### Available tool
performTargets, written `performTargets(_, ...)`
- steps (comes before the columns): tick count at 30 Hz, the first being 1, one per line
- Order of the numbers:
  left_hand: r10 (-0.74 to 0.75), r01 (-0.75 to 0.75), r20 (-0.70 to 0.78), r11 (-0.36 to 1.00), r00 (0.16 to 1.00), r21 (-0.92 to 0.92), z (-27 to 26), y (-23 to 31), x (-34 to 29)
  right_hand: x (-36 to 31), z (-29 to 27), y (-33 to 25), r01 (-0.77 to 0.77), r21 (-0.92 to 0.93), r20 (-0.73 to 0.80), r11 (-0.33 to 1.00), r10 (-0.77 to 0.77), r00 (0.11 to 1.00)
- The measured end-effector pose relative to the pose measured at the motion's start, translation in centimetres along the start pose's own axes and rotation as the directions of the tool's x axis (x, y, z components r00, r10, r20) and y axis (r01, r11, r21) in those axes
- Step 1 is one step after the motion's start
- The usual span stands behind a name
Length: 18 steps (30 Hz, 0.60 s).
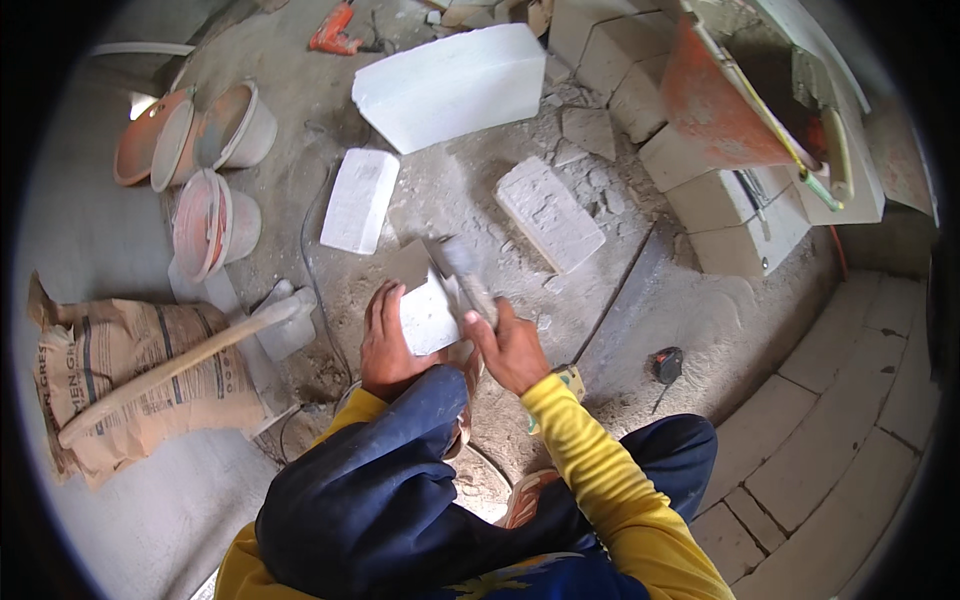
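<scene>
Small squared masonry block (427,322), pale: near face bright white, finely pitted; upper face shaded greyish-beige. Location: just beyond the navy trouser knee (432,398), above the dusty grey floor (440,195). Left hand (388,345): fingers clamped on the block's left side. Right hand (512,348): fingers closed round a grey, motion-blurred hand tool (463,265) at the block's right edge; contact cannot be told.
</scene>
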<state>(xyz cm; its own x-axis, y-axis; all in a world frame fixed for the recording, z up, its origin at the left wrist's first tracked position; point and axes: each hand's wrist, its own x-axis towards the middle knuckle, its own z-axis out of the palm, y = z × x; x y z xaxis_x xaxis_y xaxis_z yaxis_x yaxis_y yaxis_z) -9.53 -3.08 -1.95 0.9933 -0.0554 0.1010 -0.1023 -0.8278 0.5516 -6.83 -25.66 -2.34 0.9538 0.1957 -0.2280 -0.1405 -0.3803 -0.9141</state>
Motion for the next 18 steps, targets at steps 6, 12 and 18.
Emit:
performTargets(6,0.018,-0.016,-0.026,0.997,1.0,0.071,-0.6,-0.3,-0.8,-0.5,-0.8,-3.0,-0.009,0.236,-0.079,0.972,0.029,0.996)
performTargets(12,-0.025,0.023,0.026,0.999,0.999,0.044,-0.7,-0.4,0.3,0.1,0.5,1.6,-0.115,-0.148,0.121,0.982,0.134,0.984)
performTargets(18,-0.126,0.123,0.091,0.991,0.988,0.045,-1.7,0.0,0.9,-3.1,-1.9,-1.4,-0.029,0.163,-0.211,0.986,0.064,0.975)
